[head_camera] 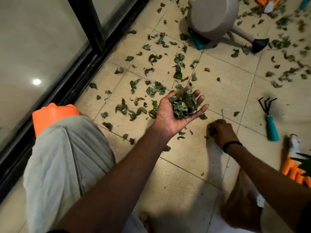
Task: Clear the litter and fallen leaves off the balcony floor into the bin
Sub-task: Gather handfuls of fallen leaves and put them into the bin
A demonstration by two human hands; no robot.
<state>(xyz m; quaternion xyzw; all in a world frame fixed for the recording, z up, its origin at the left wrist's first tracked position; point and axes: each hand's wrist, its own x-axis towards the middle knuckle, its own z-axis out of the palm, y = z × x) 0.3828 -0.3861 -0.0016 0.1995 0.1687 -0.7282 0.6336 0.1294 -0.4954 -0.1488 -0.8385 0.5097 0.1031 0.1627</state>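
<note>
Near the teal-handled black hand rake (269, 117), the cupped left hand (175, 113) carries a heap of crumpled green leaves (184, 105) while the right hand (220, 132), fingers curled, pinches more off the beige tiled floor (185, 165).

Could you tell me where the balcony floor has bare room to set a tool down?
The barest tiles lie close in, between the two forearms, with one stray bit. A fairly open patch lies between the left hand, cupping leaves, and the hand rake. Crowded: the scattered leaves towards the sliding door and around the overturned pot.
</note>
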